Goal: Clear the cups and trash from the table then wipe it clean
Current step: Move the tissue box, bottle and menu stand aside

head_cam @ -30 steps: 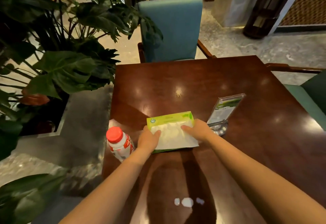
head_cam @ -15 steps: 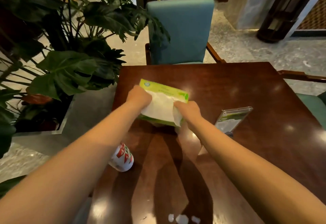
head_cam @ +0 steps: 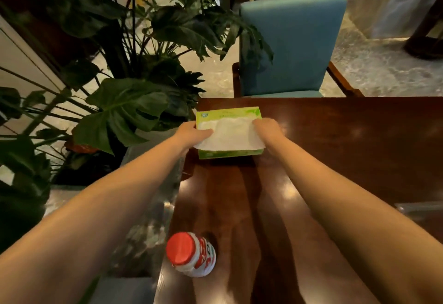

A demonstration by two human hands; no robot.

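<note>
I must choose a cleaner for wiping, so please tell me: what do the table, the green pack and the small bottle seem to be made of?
Table: dark wood or veneer under glossy varnish; it mirrors lights. Green pack: probably thin plastic film holding white tissue; the look is soft. Bottle: likely opaque white plastic, printed label, red cap.

The light is dim and warm. Lamps above leave soft glare spots on the table [head_cam: 359, 150], and paler light lies on the floor beyond the chair [head_cam: 292, 40]. My forearms [head_cam: 124, 205] throw long dark shadows down the wood. The wide lens bows the edges, bending the plant [head_cam: 124, 109]. The bottle [head_cam: 191, 253] is blurred; the box [head_cam: 227, 114] print is too soft to read.
</note>
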